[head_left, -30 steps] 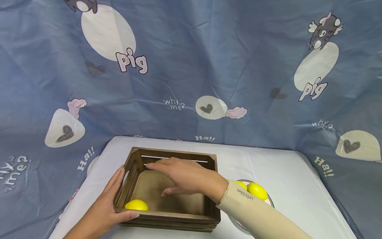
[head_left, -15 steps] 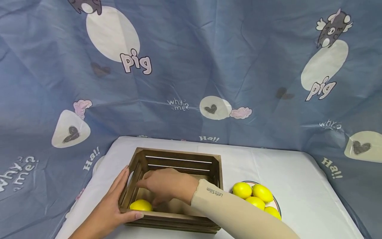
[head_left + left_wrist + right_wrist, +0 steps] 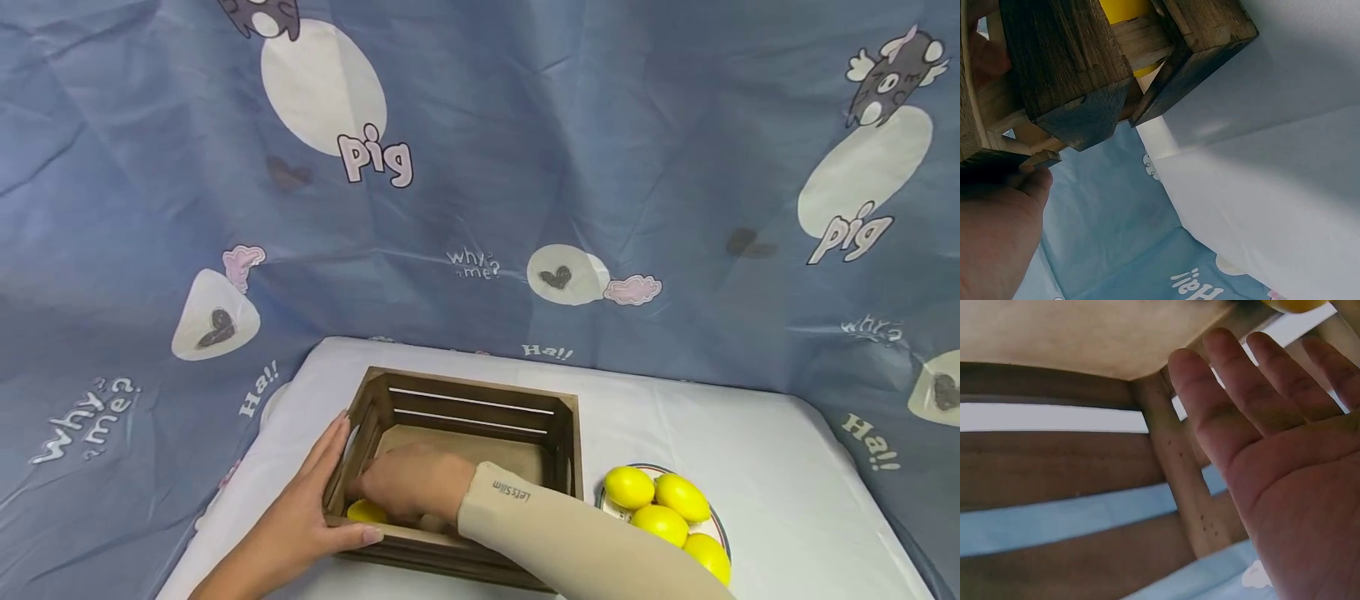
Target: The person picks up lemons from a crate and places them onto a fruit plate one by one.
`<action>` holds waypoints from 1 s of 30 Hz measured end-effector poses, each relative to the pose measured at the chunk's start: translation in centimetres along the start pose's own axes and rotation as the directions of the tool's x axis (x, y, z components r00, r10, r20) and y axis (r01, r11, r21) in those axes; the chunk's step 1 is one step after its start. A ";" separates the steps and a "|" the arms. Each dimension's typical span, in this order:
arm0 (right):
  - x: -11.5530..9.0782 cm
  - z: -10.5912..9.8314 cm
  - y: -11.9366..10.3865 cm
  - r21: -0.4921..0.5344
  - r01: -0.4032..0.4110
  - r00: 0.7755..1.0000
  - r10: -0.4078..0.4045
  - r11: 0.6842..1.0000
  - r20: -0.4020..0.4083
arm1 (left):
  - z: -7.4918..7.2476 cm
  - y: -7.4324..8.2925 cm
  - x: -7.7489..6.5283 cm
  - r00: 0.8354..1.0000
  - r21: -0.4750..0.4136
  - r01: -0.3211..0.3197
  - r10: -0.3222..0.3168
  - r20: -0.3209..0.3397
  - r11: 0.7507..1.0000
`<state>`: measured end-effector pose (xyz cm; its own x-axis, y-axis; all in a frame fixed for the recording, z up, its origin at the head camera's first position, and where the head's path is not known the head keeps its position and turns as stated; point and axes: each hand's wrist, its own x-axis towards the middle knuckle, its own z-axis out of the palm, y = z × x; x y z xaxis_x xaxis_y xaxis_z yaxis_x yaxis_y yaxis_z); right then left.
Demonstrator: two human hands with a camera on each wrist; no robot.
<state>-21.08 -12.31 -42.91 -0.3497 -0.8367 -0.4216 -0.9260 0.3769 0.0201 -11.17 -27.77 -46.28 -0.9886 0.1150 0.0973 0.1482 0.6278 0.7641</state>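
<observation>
A brown slatted wooden crate (image 3: 472,385) stands on the white table. My left hand (image 3: 300,512) holds its near left corner, the fingers along the left side and the thumb over the front rim. Inside that corner lies a yellow lemon (image 3: 366,512), partly covered by my right hand (image 3: 412,483), which reaches down into the crate. In the right wrist view the palm faces the camera with spread fingers (image 3: 1241,394), and a bit of yellow shows beyond the fingertips. Through the slats, the left wrist view shows yellow of the lemon (image 3: 1124,9).
Right of the crate is a round, dark-rimmed plate (image 3: 708,527) with several lemons (image 3: 682,497), partly behind my right sleeve (image 3: 547,525). A blue printed cloth (image 3: 480,167) hangs behind the white-covered table (image 3: 787,483).
My right hand has moved left and down inside the crate, to the lemon in the near left corner. The left hand stays on the crate. The head view has turned slightly left.
</observation>
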 end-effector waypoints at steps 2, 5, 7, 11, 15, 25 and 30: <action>0.3 0.4 -0.1 -0.004 -0.011 1.000 0.011 1.000 -0.010 | 0.0 0.1 0.1 1.000 0.001 -0.007 0.007 -0.003 1.000; 0.6 0.9 -0.1 -0.013 -0.009 1.000 0.009 1.000 -0.029 | 0.0 0.3 0.1 1.000 0.018 -0.013 0.013 -0.012 1.000; 0.8 1.2 -0.1 -0.008 -0.005 0.999 0.005 1.000 -0.038 | 0.0 0.3 0.0 1.000 0.031 -0.015 0.016 -0.019 0.999; 1.1 1.5 0.0 0.030 -0.004 1.000 0.004 1.000 -0.027 | 0.0 0.4 0.0 1.000 0.041 -0.016 0.017 -0.022 0.999; 1.3 1.8 0.2 0.070 -0.016 1.000 0.016 0.997 0.002 | 0.0 0.4 0.2 1.000 0.016 -0.017 0.017 -0.009 1.000; 1.5 2.1 0.4 0.104 -0.031 1.000 0.031 0.994 0.003 | -0.1 0.1 0.0 1.000 -0.002 -0.009 0.009 -0.013 1.000; 1.5 2.3 0.6 0.135 -0.040 0.999 0.039 0.990 0.012 | 0.0 0.1 0.0 1.000 -0.007 -0.017 0.017 -0.009 1.000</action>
<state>-21.80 -12.45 -45.64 -0.3835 -0.8169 -0.4309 -0.8837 0.4601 -0.0858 -11.13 -27.74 -46.25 -0.9862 0.1184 0.1159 0.1646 0.6203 0.7669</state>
